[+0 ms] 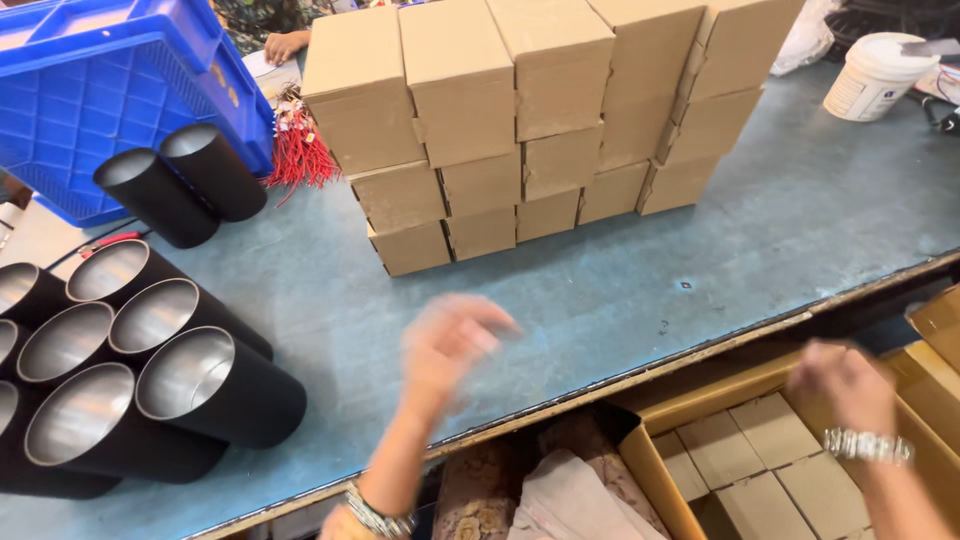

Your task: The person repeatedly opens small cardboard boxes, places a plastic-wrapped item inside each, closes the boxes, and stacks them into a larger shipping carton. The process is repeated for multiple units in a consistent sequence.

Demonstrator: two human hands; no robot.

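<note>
A blue-grey tabletop point(700, 260) carries a far stack of small cardboard boxes point(530, 120), set tight like bricks, and black metal cylinders point(150, 390) lying near left. The left hand point(450, 345) hovers blurred, fingers spread, empty; the right hand point(845, 385) reaches over the open carton point(760, 470) of matching boxes, its grip too blurred to tell.

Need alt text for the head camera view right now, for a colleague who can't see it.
A person's blurred left hand hovers empty over a blue-grey worktable, while the right hand reaches into a large open cardboard carton of small boxes below its edge. Stacked brown cardboard boxes stand behind; black metal cylinders lie at left.
</note>
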